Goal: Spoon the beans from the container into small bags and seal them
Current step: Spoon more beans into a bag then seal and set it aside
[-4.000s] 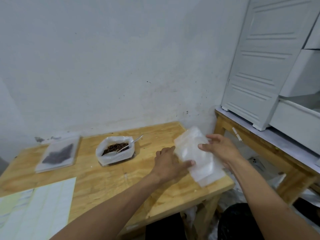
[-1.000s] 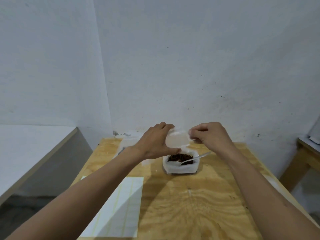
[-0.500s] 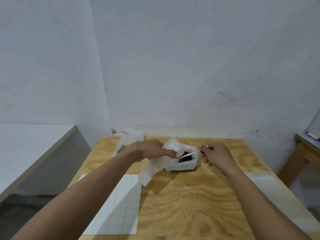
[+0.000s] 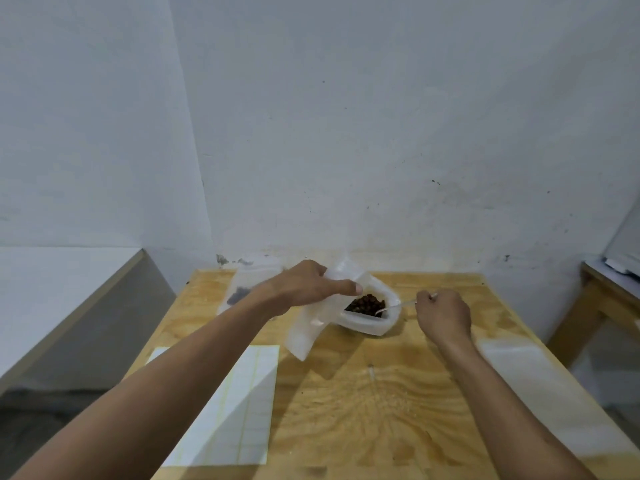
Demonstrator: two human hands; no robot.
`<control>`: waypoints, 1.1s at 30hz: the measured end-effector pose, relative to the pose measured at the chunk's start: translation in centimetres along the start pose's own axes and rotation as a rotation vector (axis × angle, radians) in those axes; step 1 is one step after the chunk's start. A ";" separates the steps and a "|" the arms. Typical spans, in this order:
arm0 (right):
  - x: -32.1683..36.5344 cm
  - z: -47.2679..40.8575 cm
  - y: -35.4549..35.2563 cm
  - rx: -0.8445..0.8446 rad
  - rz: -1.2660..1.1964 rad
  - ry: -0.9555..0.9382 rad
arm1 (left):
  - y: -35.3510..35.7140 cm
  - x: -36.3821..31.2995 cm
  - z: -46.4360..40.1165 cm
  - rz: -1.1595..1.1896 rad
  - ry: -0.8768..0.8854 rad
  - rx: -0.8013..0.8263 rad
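The pale plywood surface [image 4: 363, 403] fills the lower middle of the view, set against a white wall. On its near left lies a white sheet of peel-off labels ruled with yellow lines [image 4: 239, 407], partly under the left forearm. A stack of clear flat plastic bags [image 4: 512, 362] lies at the right edge, hard to make out in the glare.

The left hand [image 4: 304, 287] reaches over the far middle of the surface, its fingers curled and its thumb pressed down on the top of a small empty translucent plastic bag [image 4: 311, 330]. The bag hangs from that grip with its lower corner down near the surface, just left of the container. The right hand [image 4: 443, 315] is closed in a loose fist, pinching the end of a thin metal spoon [image 4: 394, 306].

The white translucent plastic container [image 4: 370, 323] sits between the two hands and holds dark brown beans [image 4: 365, 304]; the spoon's bowl rests among them. At the far left corner lies another clear bag with a dark patch of contents [image 4: 239, 292], probably beans.
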State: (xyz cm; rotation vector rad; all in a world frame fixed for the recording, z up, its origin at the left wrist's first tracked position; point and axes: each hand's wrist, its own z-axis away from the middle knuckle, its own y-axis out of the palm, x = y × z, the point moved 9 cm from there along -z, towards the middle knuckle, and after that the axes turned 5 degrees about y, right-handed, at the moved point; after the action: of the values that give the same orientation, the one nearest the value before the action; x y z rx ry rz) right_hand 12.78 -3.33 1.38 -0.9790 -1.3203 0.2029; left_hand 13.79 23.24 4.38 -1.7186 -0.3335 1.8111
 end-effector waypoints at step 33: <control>9.4 2.4 -5.7 -0.302 0.188 -0.544 | -0.2 1.2 0.6 -0.057 0.012 0.120</control>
State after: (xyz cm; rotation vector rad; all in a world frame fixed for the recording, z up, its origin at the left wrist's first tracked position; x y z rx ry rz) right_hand 11.18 0.36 11.93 -1.3669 -1.7884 0.4462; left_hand 13.31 24.23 3.62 -1.6212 -0.2602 1.7432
